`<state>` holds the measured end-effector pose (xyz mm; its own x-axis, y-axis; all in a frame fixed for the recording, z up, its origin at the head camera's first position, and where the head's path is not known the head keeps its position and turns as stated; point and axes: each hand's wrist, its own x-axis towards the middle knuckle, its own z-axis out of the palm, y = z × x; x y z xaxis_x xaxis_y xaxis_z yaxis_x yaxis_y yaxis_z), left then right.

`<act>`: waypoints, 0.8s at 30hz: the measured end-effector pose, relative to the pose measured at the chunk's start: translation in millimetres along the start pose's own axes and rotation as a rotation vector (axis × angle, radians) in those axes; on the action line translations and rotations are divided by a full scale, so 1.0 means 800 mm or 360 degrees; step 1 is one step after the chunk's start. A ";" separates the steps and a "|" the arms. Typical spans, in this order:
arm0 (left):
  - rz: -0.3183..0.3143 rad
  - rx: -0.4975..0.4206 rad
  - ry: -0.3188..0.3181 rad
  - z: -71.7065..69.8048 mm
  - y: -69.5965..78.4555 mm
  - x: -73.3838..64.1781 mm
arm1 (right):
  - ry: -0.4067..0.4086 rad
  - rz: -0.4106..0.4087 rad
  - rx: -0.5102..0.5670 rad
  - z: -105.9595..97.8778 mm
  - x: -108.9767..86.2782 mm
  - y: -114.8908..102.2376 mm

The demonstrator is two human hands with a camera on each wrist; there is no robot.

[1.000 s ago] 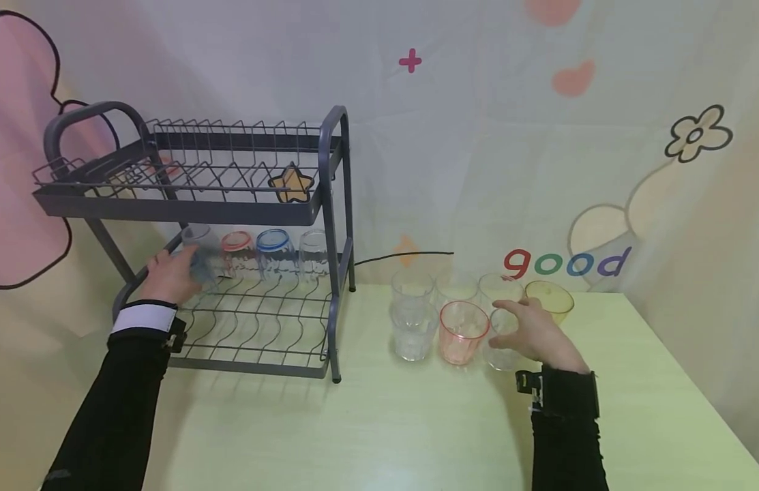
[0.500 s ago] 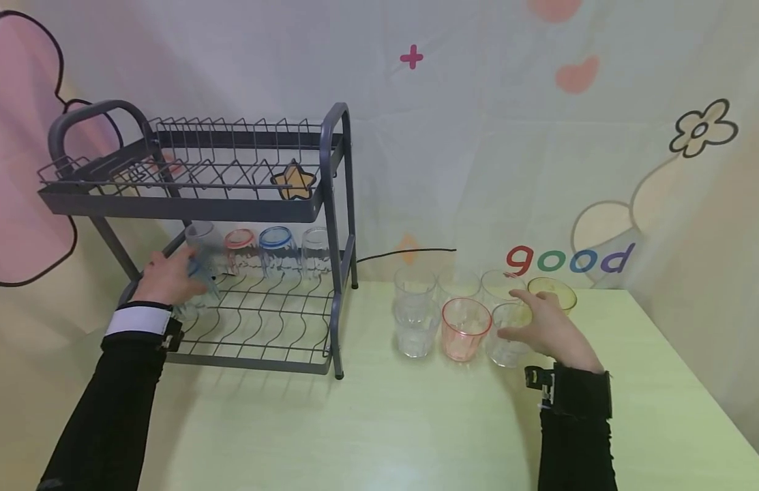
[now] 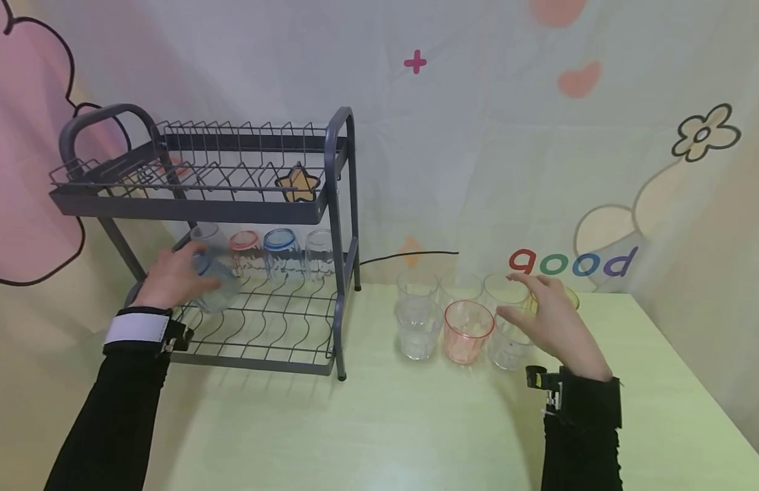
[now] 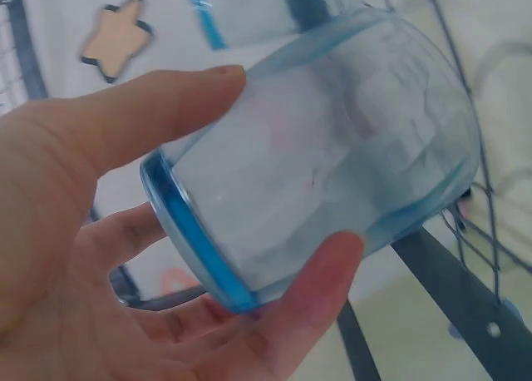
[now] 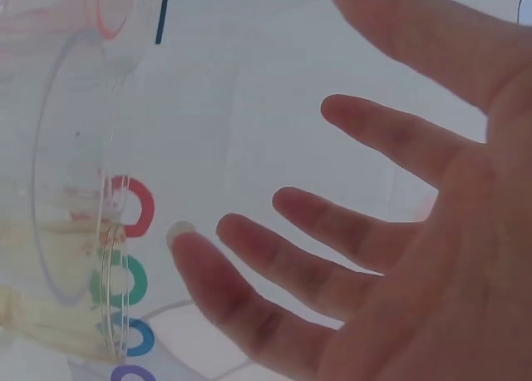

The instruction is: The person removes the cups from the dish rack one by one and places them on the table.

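My left hand (image 3: 173,278) grips a blue-tinted glass (image 3: 218,292) over the left part of the rack's lower shelf. Seen from the left wrist, thumb and fingers curl round the glass (image 4: 332,148), whose blue band lies towards the palm; it is tilted. Behind it, a back row of upturned glasses includes a clear one (image 3: 207,235), a red one (image 3: 247,258) and a blue one (image 3: 284,259). Over a clear glass (image 3: 508,351) on the table, my right hand (image 3: 557,327) has its fingers spread and holds nothing. The right wrist view shows these fingers (image 5: 316,281) apart from the glasses.
The grey two-tier dish rack (image 3: 189,210) stands at the left. On the table (image 3: 385,423), a red-rimmed glass (image 3: 468,344), a stacked-looking clear glass (image 3: 418,337) and a mostly hidden yellow glass (image 3: 573,299) stand close together. A printed cloth (image 3: 477,170) hangs behind.
The blue-tinted glass has turned in my left hand's grip and now leans more to the right. My right hand has drawn a little up and right from the clear glass. The head view has shifted slightly.
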<state>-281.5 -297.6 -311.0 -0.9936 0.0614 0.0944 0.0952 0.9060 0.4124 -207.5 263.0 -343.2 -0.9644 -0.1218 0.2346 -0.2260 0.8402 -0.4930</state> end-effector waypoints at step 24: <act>0.0253 -0.1227 -0.0229 0.047 0.073 -0.058 | 0.0047 -0.0269 0.0371 0.015 0.007 -0.044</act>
<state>-232.0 -231.6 -325.4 -0.9577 0.2665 0.1083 0.1986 0.3403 0.9191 -206.5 226.6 -334.6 -0.9068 -0.2317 0.3522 -0.4119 0.6648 -0.6232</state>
